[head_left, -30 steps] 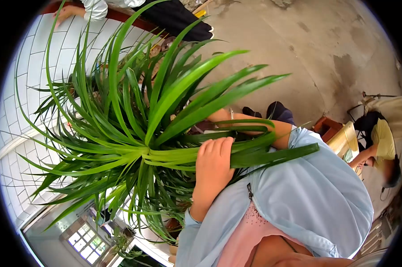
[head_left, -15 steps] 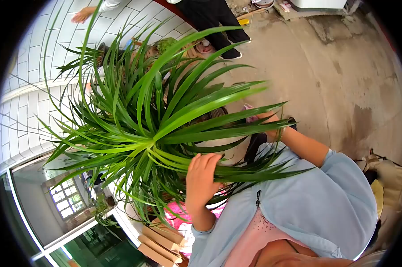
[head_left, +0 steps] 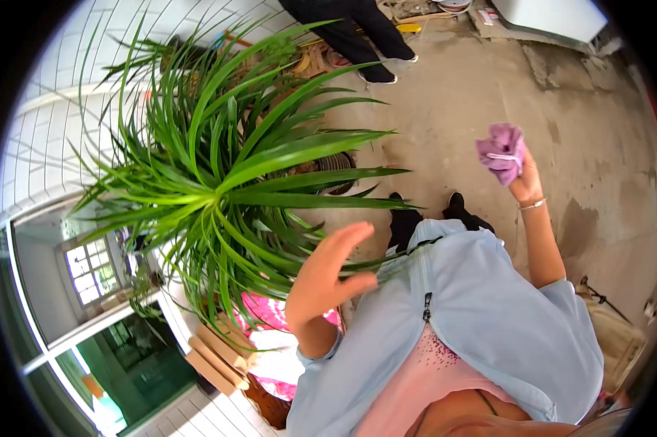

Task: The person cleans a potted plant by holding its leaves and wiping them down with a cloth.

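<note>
A large plant (head_left: pixel 215 195) with long, narrow green leaves spreads over the left half of the view. Near the leaves on its right side is my left hand (head_left: pixel 330 273), open, with the thumb apart from the fingers and nothing between them. My right hand (head_left: pixel 528 182) is closed on a crumpled purple cloth (head_left: pixel 501 154), held up over the floor at the right, away from the plant. Behind the leaves, part of a round ribbed pot (head_left: pixel 335 173) shows.
A person in black trousers (head_left: pixel 354 33) stands at the top. Cardboard pieces (head_left: pixel 215 357) and pink-and-white fabric (head_left: pixel 276 342) lie below the plant. A window (head_left: pixel 92 269) and white tiled wall are at left. A beige bag (head_left: pixel 612 339) is at lower right, and a white object (head_left: pixel 550 18) at upper right.
My left hand has come off the leaves and opened. My right hand has moved out from behind the plant to the right with the purple cloth. The view has shifted.
</note>
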`<state>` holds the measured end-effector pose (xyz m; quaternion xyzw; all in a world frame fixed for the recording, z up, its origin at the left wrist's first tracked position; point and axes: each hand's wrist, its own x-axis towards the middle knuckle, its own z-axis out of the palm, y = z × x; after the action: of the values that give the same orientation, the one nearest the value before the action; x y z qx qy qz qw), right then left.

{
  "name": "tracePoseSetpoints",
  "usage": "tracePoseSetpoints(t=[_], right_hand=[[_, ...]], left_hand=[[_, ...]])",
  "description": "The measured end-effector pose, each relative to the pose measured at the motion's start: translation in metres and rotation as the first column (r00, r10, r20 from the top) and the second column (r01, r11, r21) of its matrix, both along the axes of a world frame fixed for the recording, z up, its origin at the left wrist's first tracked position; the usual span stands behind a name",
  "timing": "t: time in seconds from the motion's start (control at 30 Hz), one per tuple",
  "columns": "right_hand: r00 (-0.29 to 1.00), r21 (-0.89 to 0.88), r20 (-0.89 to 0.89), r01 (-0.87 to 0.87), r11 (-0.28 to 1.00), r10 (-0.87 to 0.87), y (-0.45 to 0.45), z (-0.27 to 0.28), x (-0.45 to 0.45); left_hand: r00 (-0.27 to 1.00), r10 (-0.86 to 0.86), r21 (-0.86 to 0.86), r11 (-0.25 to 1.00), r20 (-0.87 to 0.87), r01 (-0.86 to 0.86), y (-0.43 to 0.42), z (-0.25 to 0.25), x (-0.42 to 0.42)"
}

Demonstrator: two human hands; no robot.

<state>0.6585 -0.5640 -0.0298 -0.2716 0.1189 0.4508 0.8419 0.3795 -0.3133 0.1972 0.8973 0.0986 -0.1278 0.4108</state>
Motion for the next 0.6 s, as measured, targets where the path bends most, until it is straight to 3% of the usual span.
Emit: tracePoseSetpoints(t=[0.03, 0.07, 0.1, 0.13, 0.17, 0.2, 0.23, 0.27, 0.3, 0.33, 0.37, 0.4, 0.43, 0.47, 0.5, 0.57, 0.6], right_hand=[[0.925, -0.322, 0.376, 0.074, 0.944, 0.056, -0.001, 0.014, 0.008], [0.712, -0.536, 0.674, 0.287, 0.794, 0.198, -0.005, 0.030, 0.013], [0.423, -0.586, 0.810, 0.571, 0.575, 0.405, -0.013, 0.045, 0.011], [0.091, -0.444, 0.758, 0.798, 0.408, 0.646, -0.009, 0.055, 0.021], [-0.158, -0.160, 0.523, 0.947, 0.279, 0.837, -0.005, 0.060, 0.024], [-0.158, -0.161, 0.523, 0.947, 0.279, 0.838, -0.001, 0.046, 0.020], [-0.160, -0.235, 0.775, 0.825, 0.514, 0.612, 0.015, 0.016, 0.018], [-0.049, -0.223, 0.937, 0.676, 0.702, 0.346, 0.026, -0.007, 0.014], [-0.115, -0.412, 0.829, 0.533, 0.739, 0.546, 0.014, -0.023, 0.013], [0.192, -0.231, 0.960, 0.135, 0.964, 0.203, 0.033, -0.102, 0.015], [0.584, 0.134, 0.812, -0.160, 0.978, -0.016, 0.052, -0.166, 0.011], [0.572, 0.138, 0.820, -0.186, 0.973, -0.007, 0.069, -0.165, 0.015], [0.122, -0.156, 0.979, -0.046, 0.987, 0.161, 0.070, -0.164, 0.011], [-0.324, -0.342, 0.860, 0.208, 0.917, 0.394, 0.077, -0.151, 0.010], [-0.320, -0.378, 0.834, 0.264, 0.887, 0.450, 0.086, -0.129, 0.027], [0.004, -0.336, 0.941, 0.101, 0.936, 0.337, 0.109, -0.065, 0.041], [0.341, -0.203, 0.911, -0.115, 0.972, 0.230, 0.124, -0.032, 0.048]], left_hand=[[0.899, 0.423, -0.265, 0.884, 0.109, -0.384, -0.021, -0.027, 0.003], [0.796, 0.592, -0.391, 0.768, 0.128, -0.508, -0.033, -0.039, 0.008], [0.690, 0.712, -0.506, 0.647, 0.131, -0.571, -0.037, -0.053, 0.018], [0.515, 0.848, -0.610, 0.475, 0.124, -0.635, -0.045, -0.067, 0.022], [0.487, 0.864, -0.609, 0.456, 0.127, -0.649, -0.044, -0.085, 0.023], [0.382, 0.903, -0.521, 0.425, 0.196, -0.740, -0.036, -0.108, 0.024], [0.222, 0.932, -0.427, 0.331, 0.285, -0.841, -0.037, -0.122, 0.015], [0.202, 0.933, -0.428, 0.320, 0.298, -0.845, -0.030, -0.135, 0.007], [0.092, 0.950, -0.424, 0.218, 0.299, -0.879, -0.025, -0.147, 0.001], [-0.054, 0.947, -0.427, 0.092, 0.318, -0.899, -0.019, -0.151, -0.005], [-0.164, 0.976, -0.518, -0.066, 0.146, -0.853, -0.016, -0.135, -0.001], [-0.191, 0.970, -0.532, -0.084, 0.150, -0.843, -0.009, -0.135, -0.002], [-0.232, 0.965, -0.566, -0.126, 0.119, -0.815, -0.008, -0.135, -0.001], [-0.281, 0.956, -0.605, -0.177, 0.080, -0.776, -0.007, -0.137, -0.001], [-0.298, 0.953, -0.628, -0.194, 0.063, -0.753, 0.002, -0.140, 0.003], [-0.040, 0.999, -0.743, -0.048, -0.029, -0.667, 0.007, -0.143, 0.003], [0.086, 0.994, -0.809, -0.001, -0.064, -0.588, 0.013, -0.148, 0.003]])
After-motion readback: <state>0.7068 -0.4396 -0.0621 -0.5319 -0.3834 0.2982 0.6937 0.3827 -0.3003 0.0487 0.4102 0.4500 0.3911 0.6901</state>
